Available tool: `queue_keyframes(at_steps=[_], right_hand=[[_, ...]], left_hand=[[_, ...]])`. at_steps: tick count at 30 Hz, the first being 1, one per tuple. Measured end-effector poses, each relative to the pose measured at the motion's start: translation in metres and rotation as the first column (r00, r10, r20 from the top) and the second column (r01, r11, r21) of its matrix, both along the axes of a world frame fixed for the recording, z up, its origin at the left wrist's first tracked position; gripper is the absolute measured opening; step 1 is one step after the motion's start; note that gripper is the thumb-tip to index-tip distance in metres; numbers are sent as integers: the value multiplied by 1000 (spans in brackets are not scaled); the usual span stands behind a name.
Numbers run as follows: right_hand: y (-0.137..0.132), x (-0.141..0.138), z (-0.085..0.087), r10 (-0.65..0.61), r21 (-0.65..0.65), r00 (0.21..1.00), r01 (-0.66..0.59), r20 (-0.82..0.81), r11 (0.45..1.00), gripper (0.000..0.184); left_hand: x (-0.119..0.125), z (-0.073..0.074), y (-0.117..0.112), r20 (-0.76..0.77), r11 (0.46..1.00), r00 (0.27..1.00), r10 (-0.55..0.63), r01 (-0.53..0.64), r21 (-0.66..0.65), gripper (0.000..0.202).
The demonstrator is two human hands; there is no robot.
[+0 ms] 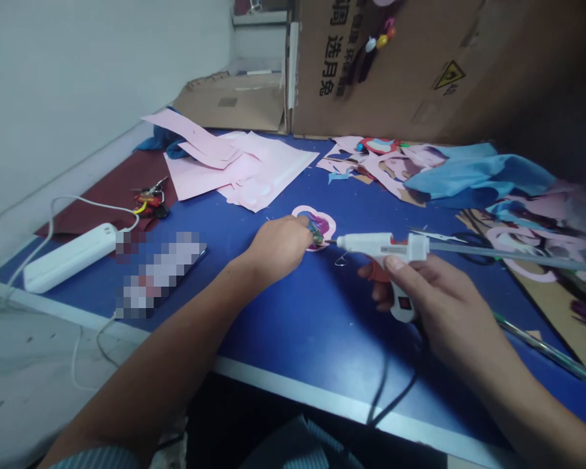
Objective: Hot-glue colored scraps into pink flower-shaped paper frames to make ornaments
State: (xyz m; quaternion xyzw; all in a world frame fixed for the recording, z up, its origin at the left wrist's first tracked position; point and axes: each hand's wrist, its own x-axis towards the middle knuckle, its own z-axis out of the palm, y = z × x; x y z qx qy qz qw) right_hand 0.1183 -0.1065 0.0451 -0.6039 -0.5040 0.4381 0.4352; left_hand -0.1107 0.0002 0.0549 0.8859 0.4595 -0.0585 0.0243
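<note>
My right hand (pixel 427 296) is closed round the grip of a white hot glue gun (pixel 383 246), whose nozzle points left at a small colourful piece (pixel 316 231). My left hand (pixel 278 246) pinches that small piece with its fingertips. Just behind the fingers lies a pink heart-like foam cutout (pixel 322 218) on the blue table (pixel 293 312). A clear glue stick (pixel 512 256) juts out of the gun's back to the right. The gun's black cord (pixel 395 391) hangs over the table's front edge.
Pink sheets (pixel 244 166) lie at the back. Blue and pink scraps (pixel 469 172) pile at the right. A white power strip (pixel 71 257), keys (pixel 149 202) and a blurred flat object (pixel 159 273) lie at the left. Cardboard boxes (pixel 395 71) stand behind.
</note>
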Motion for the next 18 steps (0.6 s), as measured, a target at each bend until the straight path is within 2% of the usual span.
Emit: queue_keyframes(at_steps=[5, 13, 18], right_hand=[[-5, -5, -4, 24, 46, 984, -33, 174, 998, 54], [6, -15, -11, 57, 77, 963, -80, 263, 994, 56], [7, -18, -14, 59, 96, 940, -97, 337, 991, 58]], left_hand=[[1, 0, 0, -6, 1000, 1000, 1, -1, 3, 37], [2, -2, -1, 68, 999, 998, 11, -13, 29, 33], [2, -2, -1, 55, 1000, 999, -1, -1, 25, 32]])
